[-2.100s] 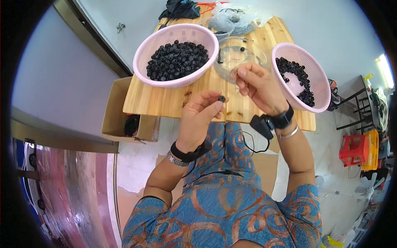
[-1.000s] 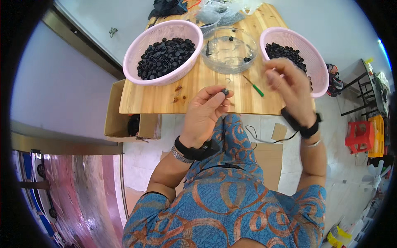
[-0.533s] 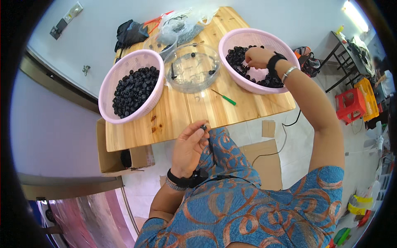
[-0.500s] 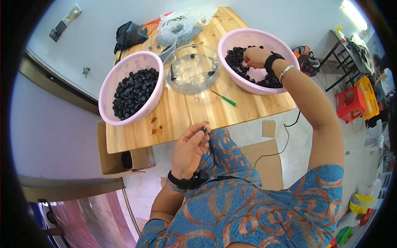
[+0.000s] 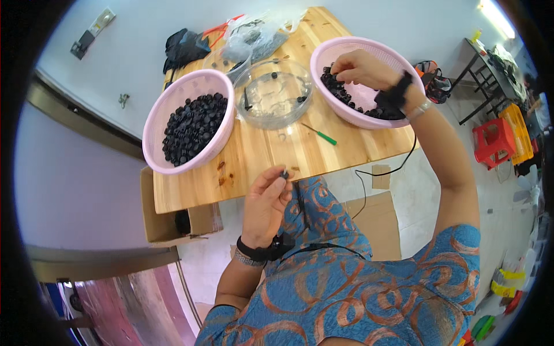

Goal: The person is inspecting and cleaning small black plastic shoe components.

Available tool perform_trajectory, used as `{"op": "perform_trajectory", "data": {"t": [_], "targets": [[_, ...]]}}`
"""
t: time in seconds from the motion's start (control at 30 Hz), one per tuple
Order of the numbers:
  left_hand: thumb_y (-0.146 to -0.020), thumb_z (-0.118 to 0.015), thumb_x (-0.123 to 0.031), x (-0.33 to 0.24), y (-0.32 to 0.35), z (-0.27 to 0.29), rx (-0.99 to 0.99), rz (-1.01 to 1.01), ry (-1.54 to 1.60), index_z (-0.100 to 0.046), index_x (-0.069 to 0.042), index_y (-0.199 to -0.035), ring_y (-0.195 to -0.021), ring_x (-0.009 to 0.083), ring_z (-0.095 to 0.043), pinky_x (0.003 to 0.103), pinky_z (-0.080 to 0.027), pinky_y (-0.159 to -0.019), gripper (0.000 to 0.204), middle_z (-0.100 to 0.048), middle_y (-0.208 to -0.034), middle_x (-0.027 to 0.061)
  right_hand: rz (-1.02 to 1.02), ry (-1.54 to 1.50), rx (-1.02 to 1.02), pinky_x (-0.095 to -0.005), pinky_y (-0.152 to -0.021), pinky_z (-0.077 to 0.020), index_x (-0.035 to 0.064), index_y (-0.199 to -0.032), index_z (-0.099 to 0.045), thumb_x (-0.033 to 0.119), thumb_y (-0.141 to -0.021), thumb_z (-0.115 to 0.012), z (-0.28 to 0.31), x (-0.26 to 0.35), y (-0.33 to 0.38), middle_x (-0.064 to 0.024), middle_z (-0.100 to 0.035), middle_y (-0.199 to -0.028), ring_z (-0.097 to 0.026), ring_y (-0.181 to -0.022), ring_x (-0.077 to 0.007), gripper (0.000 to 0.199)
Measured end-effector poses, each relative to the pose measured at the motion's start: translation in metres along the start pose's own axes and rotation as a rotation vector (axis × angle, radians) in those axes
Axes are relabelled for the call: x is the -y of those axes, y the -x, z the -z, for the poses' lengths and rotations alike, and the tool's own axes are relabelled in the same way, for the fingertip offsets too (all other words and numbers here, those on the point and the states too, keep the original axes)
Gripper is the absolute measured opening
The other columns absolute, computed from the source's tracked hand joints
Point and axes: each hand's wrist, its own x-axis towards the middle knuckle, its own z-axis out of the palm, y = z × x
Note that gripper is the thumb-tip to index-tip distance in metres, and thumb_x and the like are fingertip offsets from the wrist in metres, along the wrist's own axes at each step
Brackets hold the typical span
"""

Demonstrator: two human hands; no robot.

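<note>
My left hand (image 5: 266, 199) is closed in front of the table's near edge. Between its thumb and fingers it pinches a small black plastic part (image 5: 284, 175) with a pale tip sticking up. Over the right pink basket (image 5: 362, 121) my right hand (image 5: 365, 69) is bent down, its fingertips pressed together at the black plastic pieces (image 5: 340, 92). Whatever those fingers grip is too small to make out. A second pink basket (image 5: 151, 135), at the left, holds a heap of similar black pieces (image 5: 195, 127).
Between the baskets stands a round clear plastic tray (image 5: 259, 122) with a few black bits inside. A green-handled screwdriver (image 5: 326, 138) lies on the wooden table (image 5: 248, 164). Plastic bags (image 5: 254, 37) sit at the back. Below are a cardboard box (image 5: 156, 222) and a black cable (image 5: 388, 173).
My right hand has lifted slightly and its fingers have shifted toward the left side of the right basket. My left hand still pinches the small black part, with a pale tip now showing.
</note>
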Motion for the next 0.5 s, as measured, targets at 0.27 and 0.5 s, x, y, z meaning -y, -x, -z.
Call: {"op": "perform_trajectory", "data": {"t": [0.27,0.5], "targets": [[-0.089,-0.049,-0.006,0.0,-0.002,-0.02,0.035,-0.161,0.098,-0.051,-0.003,-0.112,-0.086,0.0142,-0.057,0.023,-0.048,-0.073,0.024,-0.058,-0.104,0.0104,0.135,-0.627,-0.042,-0.0185,-0.062,-0.0446,0.0029,-0.101,-0.062,0.007,-0.086,-0.056,-0.091,0.087,0.097,-0.0023,-0.058,-0.094,-0.054,-0.077,-0.0051,0.017],[-0.089,-0.05,-0.007,0.023,0.004,-0.018,0.043,-0.165,0.194,-0.05,-0.002,-0.113,-0.091,0.0158,-0.059,0.026,-0.05,-0.076,0.024,-0.058,-0.102,0.0089,0.273,-0.569,-0.317,-0.0225,-0.07,-0.0458,0.0007,-0.097,-0.062,0.001,-0.082,-0.056,-0.164,0.078,0.11,-0.007,-0.054,-0.103,-0.054,-0.086,-0.0124,0.017]]}}
